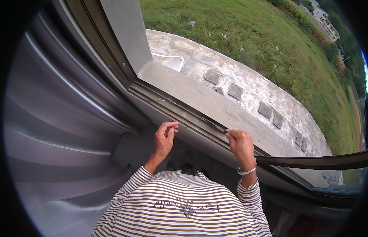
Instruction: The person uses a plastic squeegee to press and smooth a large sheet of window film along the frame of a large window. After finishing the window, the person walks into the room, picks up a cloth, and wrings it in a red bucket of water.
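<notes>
Above the dark window track (184,115), my right hand (240,144) is closed around a thin, pointed metal tool with a dark handle (213,125). Its narrow blade points left along the sill; whether it is a knife or another pointed tool cannot be made out. A silvery bangle circles the right wrist. My left hand (164,138) hovers on the room side of the track, fingers loosely curved and apart from the thumb, holding nothing. A few small pale bits (162,99) lie in the track near the left corner of the frame.
Grey curtains (61,102) hang in folds at the left. A sliding window sash (314,160) stands at the right. Beyond the grey outer sill (231,118) lie a concrete ledge (247,79) with flat square slabs and a grassy field (247,31).
</notes>
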Demonstrator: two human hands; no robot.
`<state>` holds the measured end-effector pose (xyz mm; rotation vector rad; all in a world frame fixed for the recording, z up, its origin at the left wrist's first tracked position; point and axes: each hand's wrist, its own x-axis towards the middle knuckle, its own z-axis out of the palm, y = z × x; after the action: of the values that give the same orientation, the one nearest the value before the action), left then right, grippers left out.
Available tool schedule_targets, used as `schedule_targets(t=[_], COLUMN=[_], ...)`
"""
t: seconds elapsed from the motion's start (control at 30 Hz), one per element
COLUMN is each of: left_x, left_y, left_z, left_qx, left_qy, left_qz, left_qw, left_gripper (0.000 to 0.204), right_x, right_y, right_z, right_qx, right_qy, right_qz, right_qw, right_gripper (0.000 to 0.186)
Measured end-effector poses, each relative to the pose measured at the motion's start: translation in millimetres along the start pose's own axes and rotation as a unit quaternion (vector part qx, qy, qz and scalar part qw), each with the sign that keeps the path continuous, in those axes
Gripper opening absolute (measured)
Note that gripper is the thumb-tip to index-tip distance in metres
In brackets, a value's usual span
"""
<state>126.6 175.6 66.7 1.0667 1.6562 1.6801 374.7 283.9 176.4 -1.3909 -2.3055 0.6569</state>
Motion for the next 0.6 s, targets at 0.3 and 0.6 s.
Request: schedule_targets(t=[0.3,0.6], left_x=[76.2,147.5], left_y=[30.9,39.0], left_z=[-21.0,-46.5], left_qx=[0.242,0.482], left_qy=[0.09,0.008], left_qz=[0.129,-0.032], left_qw=[0.958,0.875], left_gripper=[0.028,0.032], right_x=[88.5,57.5], right_y=[-57.9,-49.0], right_z=[75.3,57.6], right_qx=[0.057,0.181], right_qy=[-0.034,0.011], right_qz=[-0.12,-0.067], right_qw=[0.991,0.981], right_gripper=[0.018,0.014])
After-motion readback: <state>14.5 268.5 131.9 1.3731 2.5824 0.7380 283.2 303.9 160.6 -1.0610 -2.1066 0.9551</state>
